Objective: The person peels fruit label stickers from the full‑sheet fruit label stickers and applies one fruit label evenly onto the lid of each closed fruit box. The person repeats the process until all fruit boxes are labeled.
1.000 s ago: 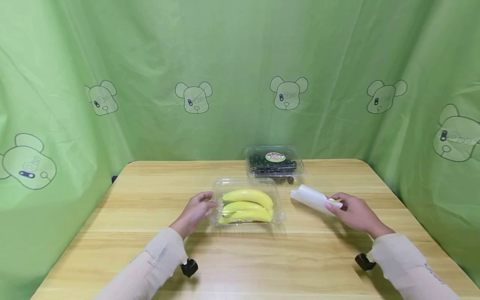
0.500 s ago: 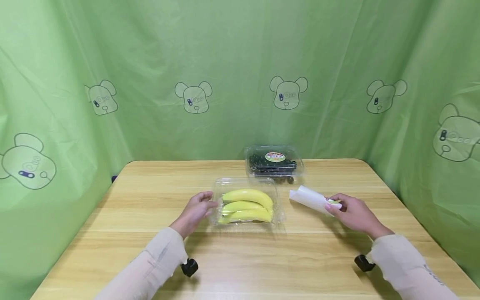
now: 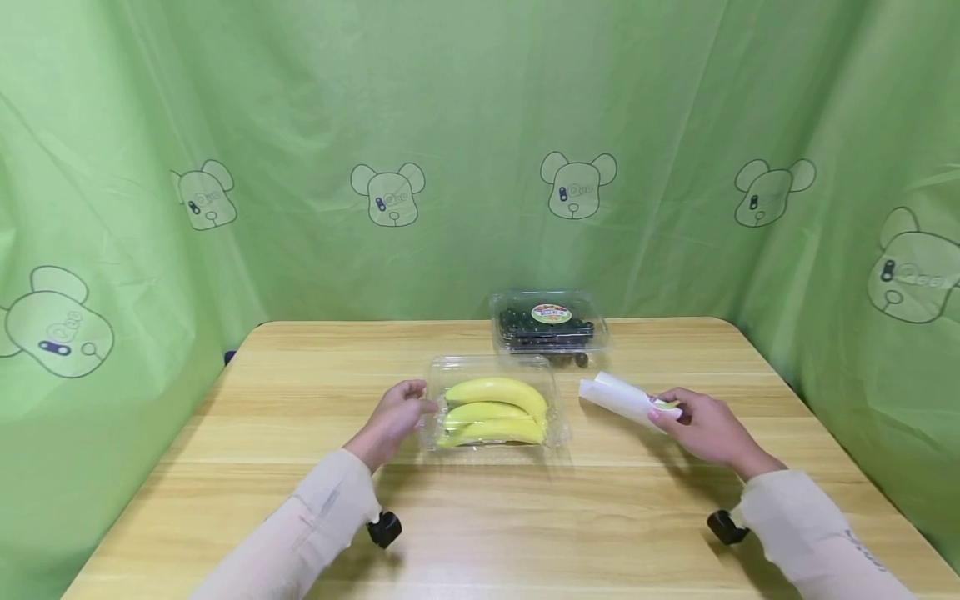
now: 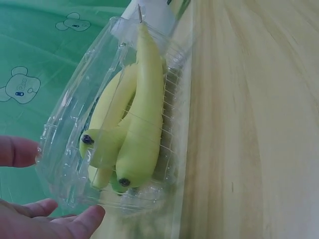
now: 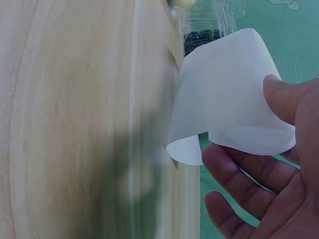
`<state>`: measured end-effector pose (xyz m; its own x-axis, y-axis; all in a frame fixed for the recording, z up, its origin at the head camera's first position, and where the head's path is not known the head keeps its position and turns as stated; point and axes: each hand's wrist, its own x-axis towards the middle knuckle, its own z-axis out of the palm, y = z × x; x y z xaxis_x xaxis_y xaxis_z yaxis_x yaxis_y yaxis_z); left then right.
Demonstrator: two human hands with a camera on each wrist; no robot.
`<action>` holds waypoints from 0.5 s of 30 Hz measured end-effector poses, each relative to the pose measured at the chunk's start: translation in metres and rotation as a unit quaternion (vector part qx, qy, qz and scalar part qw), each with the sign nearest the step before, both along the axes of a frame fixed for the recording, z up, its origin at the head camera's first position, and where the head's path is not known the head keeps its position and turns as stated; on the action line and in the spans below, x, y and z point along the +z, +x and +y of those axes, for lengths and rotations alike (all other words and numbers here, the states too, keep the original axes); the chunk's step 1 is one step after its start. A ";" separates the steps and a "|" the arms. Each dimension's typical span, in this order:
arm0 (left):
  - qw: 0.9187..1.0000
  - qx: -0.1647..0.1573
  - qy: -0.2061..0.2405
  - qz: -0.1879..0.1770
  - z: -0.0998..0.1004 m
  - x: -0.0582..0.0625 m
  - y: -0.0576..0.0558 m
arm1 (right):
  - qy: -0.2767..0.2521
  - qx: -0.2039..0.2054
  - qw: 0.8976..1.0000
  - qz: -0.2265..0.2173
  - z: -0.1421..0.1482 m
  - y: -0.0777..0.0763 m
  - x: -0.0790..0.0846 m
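Observation:
A clear plastic clamshell box [image 3: 491,363] stands on the wooden table, its lid down over several yellow bananas [image 3: 497,390]. My left hand [image 3: 395,419] is at its left side with fingers apart and loosely bent. In the left wrist view, the fingertips [image 4: 91,217] are right at the box's end wall. To the right, my right hand [image 3: 708,425] pinches the near end of a curled white sheet [image 3: 618,395]. A small coloured patch shows on the sheet beside the thumb in the head view. The right wrist view shows its plain white side [image 5: 229,84].
Behind the bananas stands another clear box [image 3: 517,298] of dark round fruit [image 3: 543,330], with a colourful oval label [image 3: 551,313] on its lid. Green curtains [image 3: 480,100] with bear prints surround the wooden table [image 3: 525,533] at the back and sides.
Very little differs. My left wrist has shifted slightly to the right, and my right hand with the white sheet has drifted slightly left. The boxes have stayed in place.

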<state>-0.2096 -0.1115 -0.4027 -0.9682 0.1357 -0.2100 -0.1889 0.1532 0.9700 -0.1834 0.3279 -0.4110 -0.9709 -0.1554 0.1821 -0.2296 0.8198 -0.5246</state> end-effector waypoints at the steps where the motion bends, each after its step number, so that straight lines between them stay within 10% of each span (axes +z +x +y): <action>1: 1.000 0.000 -0.004 0.001 0.000 0.001 0.000 | 0.000 0.000 1.000 0.001 0.000 0.000 0.000; 15: 0.990 0.034 -0.117 0.064 0.007 0.014 -0.005 | 0.002 -0.004 1.000 -0.004 -0.001 0.002 0.002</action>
